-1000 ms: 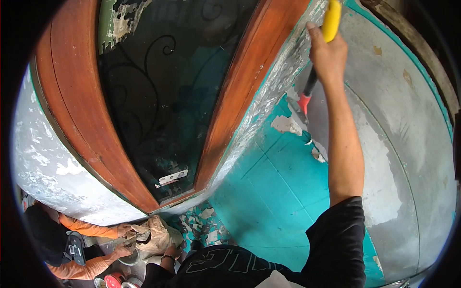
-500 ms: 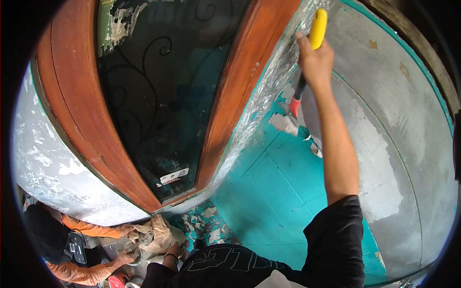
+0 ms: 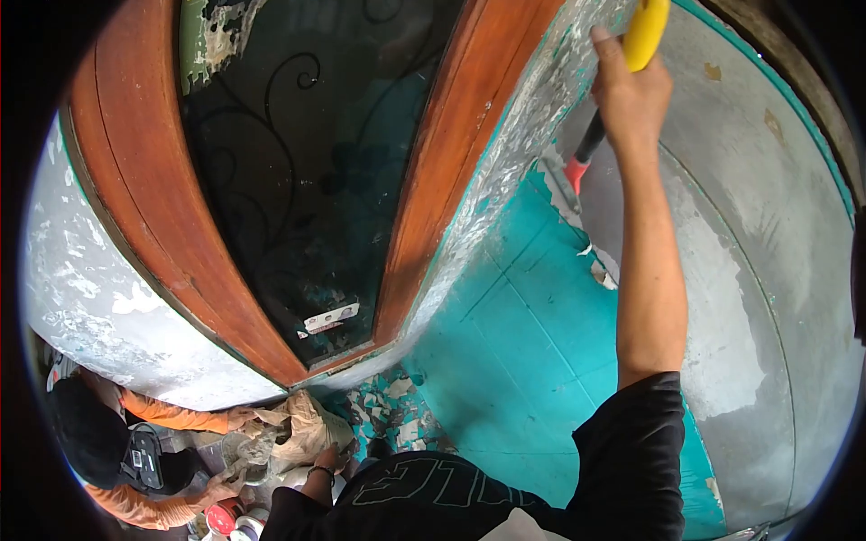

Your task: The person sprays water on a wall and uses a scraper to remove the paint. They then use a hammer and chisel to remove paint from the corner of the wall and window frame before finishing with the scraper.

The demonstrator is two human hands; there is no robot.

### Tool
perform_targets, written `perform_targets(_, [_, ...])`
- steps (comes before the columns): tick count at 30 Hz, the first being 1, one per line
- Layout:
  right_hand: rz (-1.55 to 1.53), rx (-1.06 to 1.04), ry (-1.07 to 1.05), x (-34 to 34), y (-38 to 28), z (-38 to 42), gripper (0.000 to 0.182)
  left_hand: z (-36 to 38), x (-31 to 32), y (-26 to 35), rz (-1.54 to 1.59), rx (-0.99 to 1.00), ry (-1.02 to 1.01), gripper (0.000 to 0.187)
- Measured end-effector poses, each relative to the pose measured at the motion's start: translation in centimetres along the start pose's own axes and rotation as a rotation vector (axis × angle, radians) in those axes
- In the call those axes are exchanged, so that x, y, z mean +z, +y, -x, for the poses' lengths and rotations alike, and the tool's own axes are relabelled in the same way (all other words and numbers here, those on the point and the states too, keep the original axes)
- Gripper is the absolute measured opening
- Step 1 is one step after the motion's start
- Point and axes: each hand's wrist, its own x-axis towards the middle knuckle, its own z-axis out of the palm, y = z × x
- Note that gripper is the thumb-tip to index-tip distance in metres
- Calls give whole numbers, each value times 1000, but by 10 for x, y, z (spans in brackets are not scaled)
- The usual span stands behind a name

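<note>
My right hand [image 3: 634,97] is closed around a long-handled scraper [image 3: 591,138] with a yellow grip end, a black shaft and a red collar. Its thin blade [image 3: 561,187] lies against the wall, where turquoise paint [image 3: 514,298] meets bare grey plaster [image 3: 704,243]. Loose paint curls out at the torn edge just below the blade. Low in the view, my left hand [image 3: 330,457], with a dark band at the wrist, is beside a crumpled brown paper sack [image 3: 311,431]; its fingers are too small and partly hidden to read.
A wooden frame [image 3: 431,171] around dark glass stands left of the scraped wall edge. Paint flakes [image 3: 397,415] litter the floor. At lower left, a co-worker in orange sleeves [image 3: 171,413] has both hands at the sack, near a red-lidded can [image 3: 223,517].
My right hand and the scraper have shifted up and right, and the view has tilted slightly. The loose pale flake by the blade is gone from there. The co-worker's hands have moved slightly.
</note>
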Motion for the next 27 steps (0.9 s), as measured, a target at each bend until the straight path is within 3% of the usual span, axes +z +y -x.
perform_targets(2, [-44,-16,18,0,2,4,32,-8,1,3,-29,14,10,68])
perform_targets(4, [81,128,-22,11,9,16,33,-7,-10,15,-62,34,23,70])
perform_targets(9, [204,-35,3,3,-24,9,34,1,-37,52,60,55,-11,72])
perform_targets(16, [217,-73,23,10,-35,12,32,-2,-12,23,-6,-13,5,67])
perform_targets(19, [199,-67,14,19,-3,28,32,21,-13,13,-114,-40,-80,67])
perform_targets(24, [175,-14,6,17,-34,20,32,15,7,-11,8,73,58,56])
perform_targets(27, [234,-4,-1,23,-29,24,32,7,15,-20,121,-70,-28,56])
